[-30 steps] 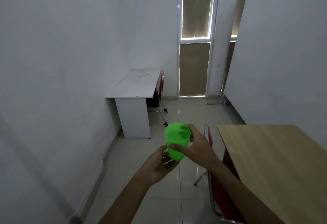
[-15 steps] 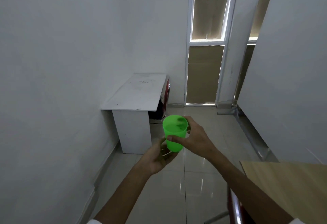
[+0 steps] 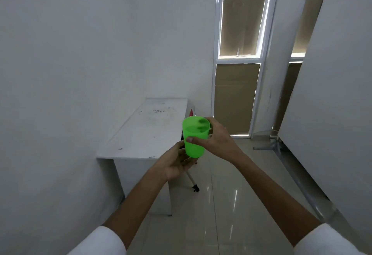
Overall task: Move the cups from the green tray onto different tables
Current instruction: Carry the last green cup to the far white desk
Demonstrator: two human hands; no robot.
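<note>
Green cup (image 3: 194, 137), upright and translucent, carried in the air near the centre of view, just off the right edge of a white table (image 3: 149, 130). Right hand (image 3: 216, 139) wrapped around the cup from 3 o'clock, thumb across the near wall, fingers showing darkly through the far side. Left hand (image 3: 177, 163) cupped open beneath the base at 7 o'clock, palm up, seemingly touching or just under it. Table at 10 o'clock from the cup, set against the wall, top bare but for small dark specks. Part of a red chair (image 3: 192, 111) showing behind the table's far right corner. Glossy tiled floor (image 3: 231, 204) below.

Probably mid-carry toward the table. Best done by keeping the cup level, swinging it leftward over the tabletop, lowering until the base sits flat well inside the edge, then loosening the right grip last.
</note>
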